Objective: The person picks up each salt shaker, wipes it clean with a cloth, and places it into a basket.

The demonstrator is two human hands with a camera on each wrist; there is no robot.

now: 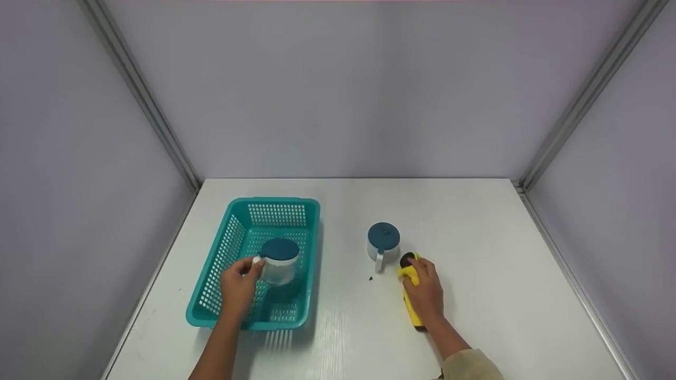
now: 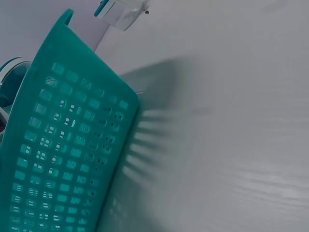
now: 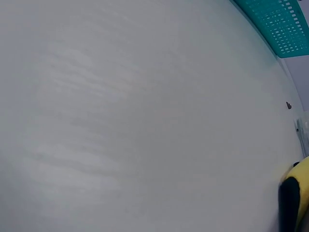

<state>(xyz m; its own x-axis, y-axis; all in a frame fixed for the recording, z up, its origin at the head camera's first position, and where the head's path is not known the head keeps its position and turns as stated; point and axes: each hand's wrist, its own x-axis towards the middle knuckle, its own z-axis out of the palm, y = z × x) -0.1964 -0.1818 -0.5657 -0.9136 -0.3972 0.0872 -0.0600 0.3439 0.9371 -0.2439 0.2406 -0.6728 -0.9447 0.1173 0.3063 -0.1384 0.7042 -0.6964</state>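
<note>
My left hand [image 1: 238,287] pinches the white handle of a clear jar [image 1: 280,270] with a dark blue lid. The jar is upright and within the outline of the teal basket [image 1: 311,264]; in the left wrist view part of this jar [image 2: 13,82] shows past the basket's rim. On the right, my right hand [image 1: 426,293] grips a yellow and black handheld object [image 1: 412,311], its kind partly hidden by the fingers. Its yellow and black end [image 3: 301,176] shows at the lower right of the right wrist view. A matching lidded jar [image 1: 384,240] stands just left of it.
A small dark speck [image 1: 371,278] lies on the white table [image 1: 348,338] near the standing jar, whose handle points toward me. Grey panels [image 1: 338,95] enclose the table at the back and both sides. The basket's perforated wall [image 2: 67,135] fills the left wrist view's left side.
</note>
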